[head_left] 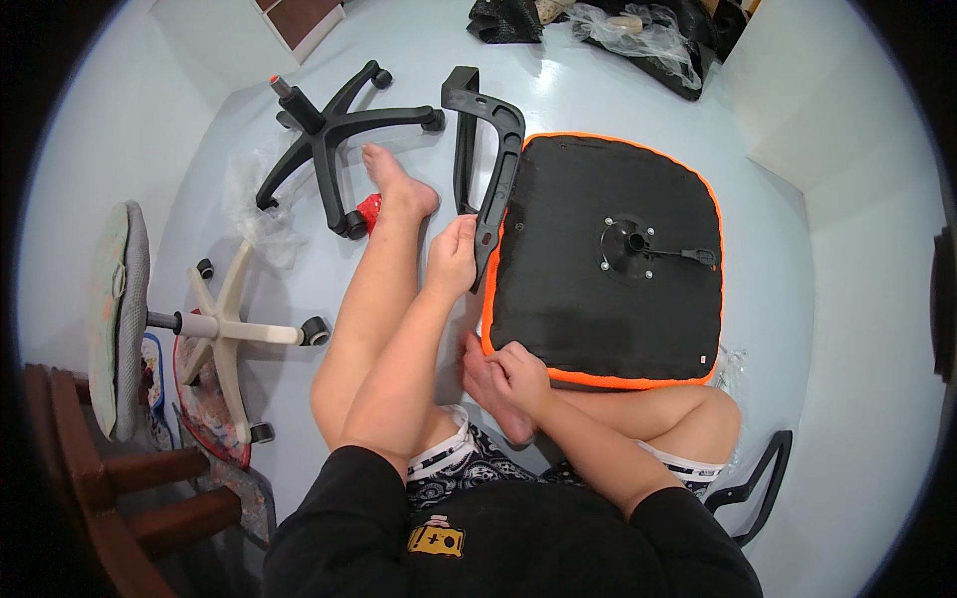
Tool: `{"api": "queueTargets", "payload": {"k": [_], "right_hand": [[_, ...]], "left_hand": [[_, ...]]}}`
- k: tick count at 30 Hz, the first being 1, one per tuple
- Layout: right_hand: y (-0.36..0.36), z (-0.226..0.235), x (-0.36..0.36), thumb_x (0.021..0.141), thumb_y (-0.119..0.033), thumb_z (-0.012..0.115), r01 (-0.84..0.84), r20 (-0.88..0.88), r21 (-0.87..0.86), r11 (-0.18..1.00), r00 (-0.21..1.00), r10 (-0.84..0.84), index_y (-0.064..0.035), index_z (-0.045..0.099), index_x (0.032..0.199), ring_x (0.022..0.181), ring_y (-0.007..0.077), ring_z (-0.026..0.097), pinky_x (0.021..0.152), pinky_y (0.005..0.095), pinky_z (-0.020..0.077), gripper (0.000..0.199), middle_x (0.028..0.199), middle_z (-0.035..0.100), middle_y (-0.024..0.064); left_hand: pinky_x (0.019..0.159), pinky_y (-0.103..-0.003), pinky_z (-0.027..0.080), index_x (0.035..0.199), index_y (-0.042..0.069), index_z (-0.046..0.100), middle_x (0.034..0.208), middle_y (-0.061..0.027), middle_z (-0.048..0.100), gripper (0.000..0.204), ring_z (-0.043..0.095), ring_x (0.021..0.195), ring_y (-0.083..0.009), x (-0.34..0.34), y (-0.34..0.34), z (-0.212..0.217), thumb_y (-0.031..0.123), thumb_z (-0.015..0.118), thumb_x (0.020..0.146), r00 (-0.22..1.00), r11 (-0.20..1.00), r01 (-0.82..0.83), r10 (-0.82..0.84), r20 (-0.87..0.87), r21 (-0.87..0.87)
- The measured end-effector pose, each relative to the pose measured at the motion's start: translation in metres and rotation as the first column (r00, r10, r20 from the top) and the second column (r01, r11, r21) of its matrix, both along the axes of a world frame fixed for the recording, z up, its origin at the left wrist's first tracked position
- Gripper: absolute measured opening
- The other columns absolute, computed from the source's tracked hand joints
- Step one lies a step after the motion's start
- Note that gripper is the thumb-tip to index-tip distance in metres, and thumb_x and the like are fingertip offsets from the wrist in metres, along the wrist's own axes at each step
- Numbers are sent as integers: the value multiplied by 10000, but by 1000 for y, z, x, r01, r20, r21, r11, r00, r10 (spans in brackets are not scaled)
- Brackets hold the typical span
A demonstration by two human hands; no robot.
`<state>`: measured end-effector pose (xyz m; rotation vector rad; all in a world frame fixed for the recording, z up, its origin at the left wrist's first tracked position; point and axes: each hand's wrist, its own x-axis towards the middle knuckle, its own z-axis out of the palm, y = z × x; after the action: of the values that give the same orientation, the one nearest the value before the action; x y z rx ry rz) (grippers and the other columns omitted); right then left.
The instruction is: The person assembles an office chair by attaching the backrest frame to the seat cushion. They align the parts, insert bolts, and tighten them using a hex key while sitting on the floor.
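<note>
Fingers of left hand point(454, 257) wrapped round 1 black plastic loop-shaped armrest point(505, 169), just beside 1 square black-fabric, orange-trimmed seat point(568, 309). Seat on floor, underside up, 4 silver bolts point(605, 266). Right hand point(520, 379) curled at its near-left corner; can't tell if gripping. 2 star bases: 1 black plastic point(337, 125), 1 cream point(234, 329).

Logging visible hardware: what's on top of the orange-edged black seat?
On the seat: a central mount, a black lever pointing right, four bolts and a small white tag. The seat's downward face is covered.
</note>
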<state>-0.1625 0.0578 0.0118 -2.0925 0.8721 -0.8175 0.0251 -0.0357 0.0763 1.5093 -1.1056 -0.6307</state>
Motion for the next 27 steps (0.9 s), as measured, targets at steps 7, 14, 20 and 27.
{"api": "queueTargets", "payload": {"k": [7, 14, 20, 27], "right_hand": [[-1, 4, -2, 761, -63, 609, 4, 2, 15, 1000, 1000, -4, -75, 650, 837, 701, 290, 591, 612, 378, 481, 87, 786, 566, 102], [-1, 0, -2, 758, -60, 608, -4, -12, -6, 1000, 1000, 4, -69, 650, 836, 696, 292, 589, 609, 374, 481, 89, 788, 569, 107], [-1, 2, -1, 761, -66, 608, -1, 5, 1, 1000, 1000, 1, -70, 650, 835, 694, 291, 589, 608, 374, 480, 85, 782, 568, 106], [-1, 2, -1, 757, -69, 614, 0, 10, -11, 1000, 1000, 0, -70, 649, 835, 691, 287, 589, 606, 376, 479, 85, 782, 568, 102]], "left_hand": [[689, -322, 464, 988, -9, 611, 772, -151, 641, 349, 612, 730, -208, -2, 0, 6, 284, 421, 984, 996, 1000, 4, -3, 87, -11], [688, -329, 466, 992, -22, 609, 769, -162, 643, 351, 619, 729, -224, -3, 1, 9, 278, 427, 981, 998, 1000, 12, -11, 64, -20], [710, -337, 469, 1013, -33, 605, 806, -185, 650, 359, 634, 770, -267, -3, 3, 7, 270, 416, 984, 993, 1000, 1, 1, 117, -19], [727, -345, 472, 1020, -47, 597, 832, -197, 655, 379, 642, 802, -298, -1, 0, 2, 276, 402, 988, 994, 999, 21, -18, 103, -27]]}}
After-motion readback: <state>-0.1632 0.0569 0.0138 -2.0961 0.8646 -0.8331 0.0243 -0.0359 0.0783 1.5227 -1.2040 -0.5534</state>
